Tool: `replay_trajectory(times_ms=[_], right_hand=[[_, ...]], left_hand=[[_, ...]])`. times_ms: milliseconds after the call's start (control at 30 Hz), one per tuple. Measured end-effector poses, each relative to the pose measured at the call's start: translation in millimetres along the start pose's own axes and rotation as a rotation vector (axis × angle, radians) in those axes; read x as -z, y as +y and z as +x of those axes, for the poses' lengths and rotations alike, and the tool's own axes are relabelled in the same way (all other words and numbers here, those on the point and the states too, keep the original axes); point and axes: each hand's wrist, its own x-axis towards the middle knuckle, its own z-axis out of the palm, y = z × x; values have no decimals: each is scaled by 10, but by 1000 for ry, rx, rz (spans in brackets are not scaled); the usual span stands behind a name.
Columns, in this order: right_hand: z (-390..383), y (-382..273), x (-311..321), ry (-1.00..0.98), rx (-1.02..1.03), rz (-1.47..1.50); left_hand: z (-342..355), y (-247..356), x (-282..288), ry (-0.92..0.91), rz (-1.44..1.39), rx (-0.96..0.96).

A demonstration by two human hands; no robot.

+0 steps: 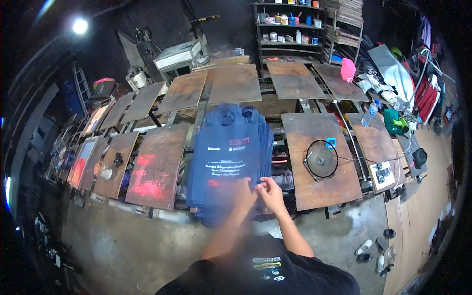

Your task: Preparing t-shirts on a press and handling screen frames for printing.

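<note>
A stack of navy blue bags [226, 137] with looped handles and white and red printing lies on a board in the middle. My left hand [246, 192] is over the lower right part of the top bag, blurred by a hazy patch in the picture, so its fingers are unclear. Beside it, my right hand [267, 188] is closed, thumb and fingers curled together at the stack's lower right edge; what they grip, if anything, cannot be made out. The two hands are very near each other.
Wooden boards [155, 167] on metal frames surround the stack, some stained red. A round fan [320, 160], a water bottle [370, 112] and a pink container [348, 70] stand to the right. A shelf of pots [287, 44] is behind. Shoes [364, 247] lie on the floor at lower right.
</note>
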Motion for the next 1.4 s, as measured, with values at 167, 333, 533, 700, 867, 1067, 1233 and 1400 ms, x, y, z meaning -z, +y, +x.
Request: replay_trajectory(times_ms=[167,333,533,700,867,1067,1233,1400], right_hand=[[127,-96,-198,4,8,-54],[249,-240,-536,50,19,-114],[273,-96,-979,121,60,-179],[336,-242,-1344,150,31,-240],[342,-217,-1635,304,75,-202],[349,-284,-2056,322,112,-212],[260,-458,-2337,315,102,-225],[270,-498,-2402,412,22,-112]], left_hand=[[151,-95,156,-113,-110,128],[253,-633,177,-9,-379,171],[401,-916,403,-130,-479,166],[543,-1024,784,-308,-581,95],[755,-1330,1026,-478,-719,58],[923,-1613,1151,-383,-652,-13],[1109,-1658,1359,-333,-801,85],[1139,-1794,1363,-288,-838,156]])
